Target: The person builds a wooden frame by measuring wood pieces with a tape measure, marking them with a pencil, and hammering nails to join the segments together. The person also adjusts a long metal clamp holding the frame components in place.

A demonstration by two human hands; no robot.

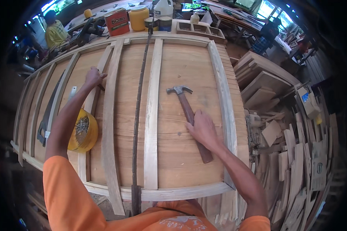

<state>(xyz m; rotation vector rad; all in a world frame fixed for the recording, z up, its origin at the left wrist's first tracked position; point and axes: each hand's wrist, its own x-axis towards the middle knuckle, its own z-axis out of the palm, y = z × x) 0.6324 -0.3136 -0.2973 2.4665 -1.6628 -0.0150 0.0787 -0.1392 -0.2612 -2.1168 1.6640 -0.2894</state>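
Observation:
A claw hammer [188, 109] with a steel head and brown wooden handle lies on the plywood panel [181, 73]. My right hand [203, 129] is closed over the middle of its handle, thumb on the left side. Farther off to the left, my left hand [93, 78] is closed beside a pale wooden slat [112, 73]. A short dark piece shows under its fingers, too small to name. Below my left forearm a yellow bucket [89, 139] holds many nails [82, 126]. Several slats cross the panel inside a wooden frame [196, 191].
A long dark metal bar clamp [138, 104] spans the frame. A handsaw [52, 104] lies at left. Cans, a yellow tub [138, 18] and a wooden tray [200, 30] stand at the far edge. Wood offcuts [293, 154] pile up on the right. Two people are in the background.

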